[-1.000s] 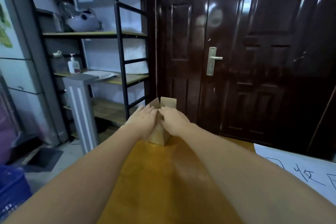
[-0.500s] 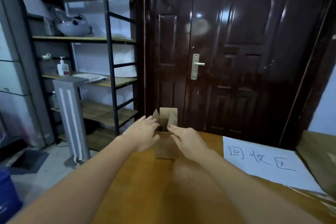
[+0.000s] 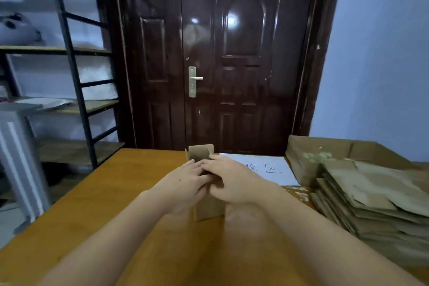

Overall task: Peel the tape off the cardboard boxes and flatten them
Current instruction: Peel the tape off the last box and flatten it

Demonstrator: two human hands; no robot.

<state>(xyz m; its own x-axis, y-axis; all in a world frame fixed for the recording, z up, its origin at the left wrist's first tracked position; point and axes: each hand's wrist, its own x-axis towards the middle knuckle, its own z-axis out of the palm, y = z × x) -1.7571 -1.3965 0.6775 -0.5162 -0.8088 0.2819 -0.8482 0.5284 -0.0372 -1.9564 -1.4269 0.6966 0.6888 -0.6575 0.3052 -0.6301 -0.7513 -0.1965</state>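
Small cardboard box upright on worktop, mid-frame, top flaps open. Left hand and right hand meeting over its upper part, fingers curled on cardboard. Stack of flattened boxes at right, near white paper sheet.

Matt brown cardboard box sitting on smooth, faintly shining orange wood table. Dark door gleaming glossy, its handle looking metal. White paper sheet lying matt beside rough-looking flattened cardboard stack.
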